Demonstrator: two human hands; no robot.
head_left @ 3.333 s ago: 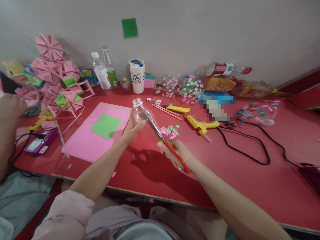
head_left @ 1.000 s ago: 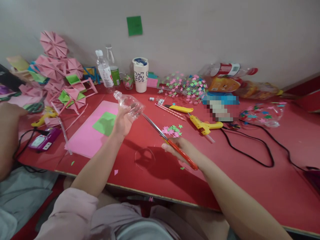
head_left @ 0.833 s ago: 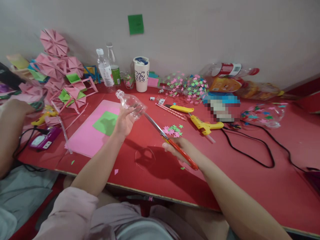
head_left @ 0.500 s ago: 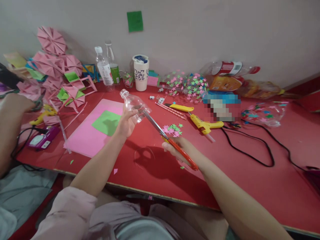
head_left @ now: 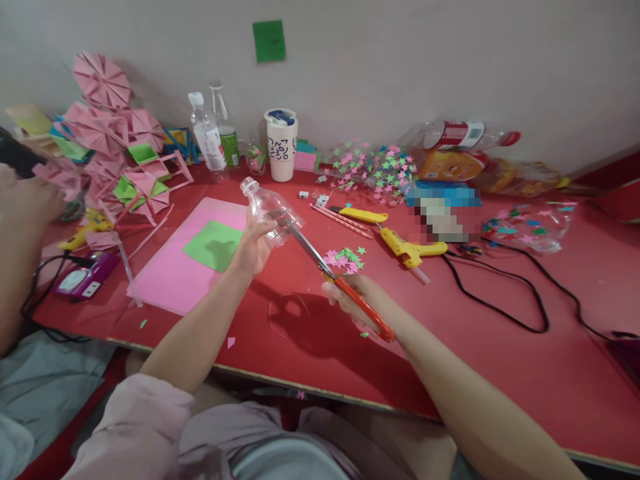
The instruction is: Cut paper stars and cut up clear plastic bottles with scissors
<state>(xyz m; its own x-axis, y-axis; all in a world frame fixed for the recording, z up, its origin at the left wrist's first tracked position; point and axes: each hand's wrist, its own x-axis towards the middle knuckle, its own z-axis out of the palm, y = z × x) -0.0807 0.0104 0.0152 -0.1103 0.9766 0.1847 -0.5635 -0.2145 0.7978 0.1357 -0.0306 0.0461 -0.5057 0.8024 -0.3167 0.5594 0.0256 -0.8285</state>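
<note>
My left hand (head_left: 253,245) is closed round the cut top half of a clear plastic bottle (head_left: 267,207), held tilted above the red table (head_left: 500,360) with its neck pointing up and left. My right hand (head_left: 356,301) grips red-handled scissors (head_left: 334,279); their blades reach up-left to the bottle's cut end. A clear cut-off bottle piece (head_left: 287,312) lies on the table below my hands. A small pile of pink and green paper stars (head_left: 344,260) sits just beyond the scissors.
A pink sheet (head_left: 173,267) with a green square (head_left: 213,245) lies left of my hands. A yellow glue gun (head_left: 411,251), its black cord (head_left: 500,300) and a yellow knife (head_left: 360,215) lie right. Bottles, a white cup (head_left: 282,145) and pink paper fans (head_left: 100,133) line the wall. Another person's arm (head_left: 17,253) is far left.
Since 3.3 s ago the bottle has tilted from upright to neck-left, and a clear piece now lies on the table. In the last second the bottle and scissors shifted only slightly.
</note>
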